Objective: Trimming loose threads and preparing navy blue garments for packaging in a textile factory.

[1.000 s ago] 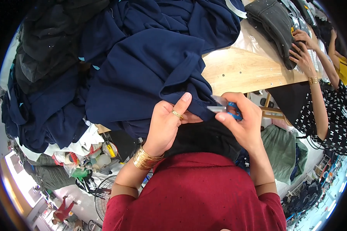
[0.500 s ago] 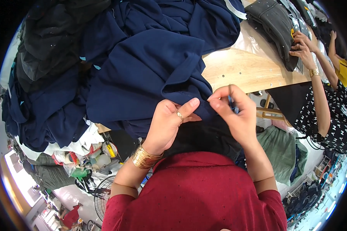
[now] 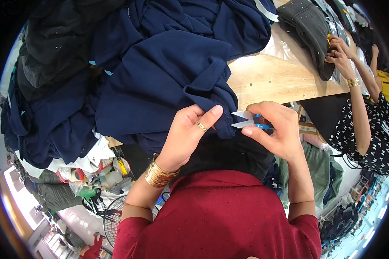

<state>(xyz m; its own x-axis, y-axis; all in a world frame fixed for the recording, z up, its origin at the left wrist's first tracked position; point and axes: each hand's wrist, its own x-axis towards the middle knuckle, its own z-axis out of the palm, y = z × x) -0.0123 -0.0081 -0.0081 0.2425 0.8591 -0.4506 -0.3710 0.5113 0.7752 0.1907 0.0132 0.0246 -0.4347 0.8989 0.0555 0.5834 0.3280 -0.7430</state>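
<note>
My left hand [image 3: 192,129] pinches the edge of a navy blue garment [image 3: 160,82] between thumb and fingers. The cloth is bunched and folded over the near side of the wooden table, with a seam showing beside my thumb. In my right hand [image 3: 276,127] is a pair of small blue-handled thread snips [image 3: 246,119]. Their two pale blades are spread apart and point left at the garment's edge, close to the cloth. Whether the tips touch it I cannot tell.
More navy cloth lies behind, and dark garments [image 3: 52,52] are piled at the left. On the right, a co-worker's hand [image 3: 341,60] rests at a folded dark garment [image 3: 304,32] on the wooden table [image 3: 281,77]. A wire-caged fan [image 3: 114,218] stands low at left.
My right hand has moved slightly right and turned, from pinching at the cloth's edge to holding the snips with blades spread. My left hand still grips the cloth, its edge now turned more.
</note>
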